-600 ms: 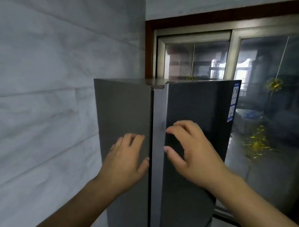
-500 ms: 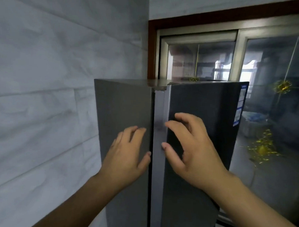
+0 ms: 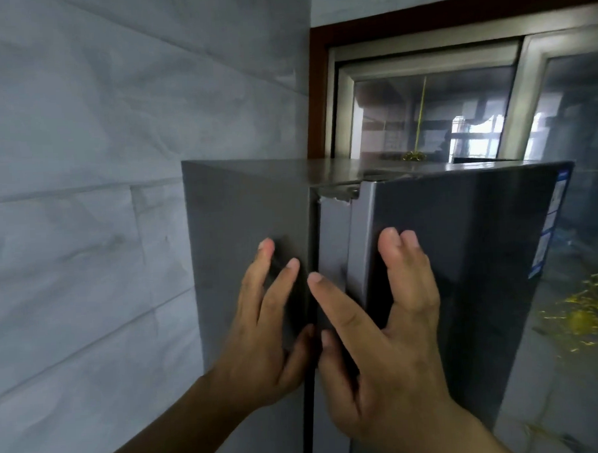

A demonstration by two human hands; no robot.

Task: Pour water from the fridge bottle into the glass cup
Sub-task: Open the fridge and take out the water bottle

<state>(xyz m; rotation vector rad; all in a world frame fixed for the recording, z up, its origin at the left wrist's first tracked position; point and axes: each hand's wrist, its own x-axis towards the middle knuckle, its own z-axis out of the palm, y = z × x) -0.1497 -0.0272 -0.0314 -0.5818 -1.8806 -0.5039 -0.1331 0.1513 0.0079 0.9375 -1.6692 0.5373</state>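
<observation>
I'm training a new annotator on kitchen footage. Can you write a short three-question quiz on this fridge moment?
1. True or false: the fridge door is wide open with the bottle in view.
2. Which hand lies flat on the fridge's grey side panel?
A. left hand
B. right hand
C. neither
3. Fill in: the label stickers run down the door's ____ edge as seen from the head camera.

Key:
1. False. Only a narrow gap shows at the door's top corner, and no bottle is visible.
2. A
3. right
</observation>
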